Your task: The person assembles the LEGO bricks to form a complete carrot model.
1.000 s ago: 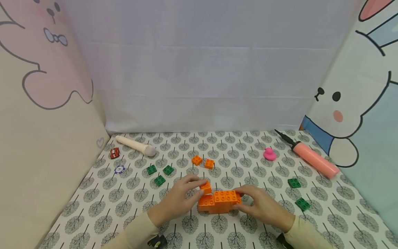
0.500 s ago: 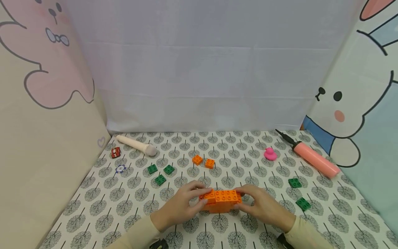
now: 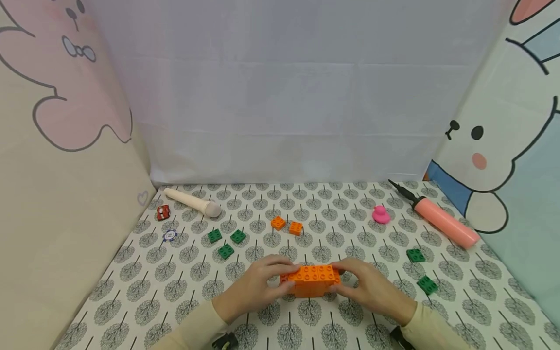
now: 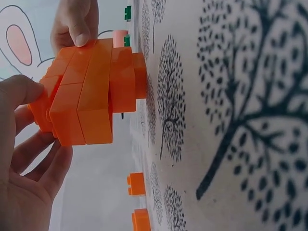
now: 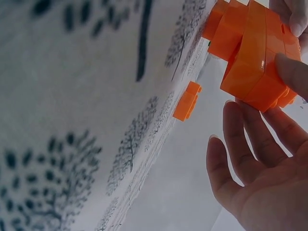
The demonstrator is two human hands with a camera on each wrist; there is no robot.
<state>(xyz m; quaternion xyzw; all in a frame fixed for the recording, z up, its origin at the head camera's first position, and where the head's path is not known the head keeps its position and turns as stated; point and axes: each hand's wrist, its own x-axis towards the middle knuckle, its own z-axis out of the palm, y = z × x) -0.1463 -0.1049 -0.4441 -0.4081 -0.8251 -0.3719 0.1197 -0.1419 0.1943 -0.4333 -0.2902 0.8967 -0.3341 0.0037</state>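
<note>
A stepped stack of orange toy building bricks [image 3: 311,288] stands on the cloth between both hands, its layers wider higher up. My left hand [image 3: 260,287] pinches a small orange brick [image 4: 44,103] at the stack's upper left end, thumb on the near side and fingers behind. In the left wrist view this brick sits on the top course, slightly tilted, with a narrow gap beneath it. My right hand [image 3: 372,290] holds the stack's right end between thumb and fingers. The right wrist view shows that thumb [image 5: 291,72] against the brick's side.
Two loose orange bricks [image 3: 278,223] lie behind the stack. Several green bricks [image 3: 226,251] lie left and right of it. Farther out are a toy microphone [image 3: 192,201], a red toy car [image 3: 163,212], a poker chip [image 3: 169,236], a pink duck [image 3: 381,215] and a hand pump [image 3: 444,222].
My left hand has brought the small orange brick down and slightly right onto the stack's left end, level with the top row. My right hand keeps its hold.
</note>
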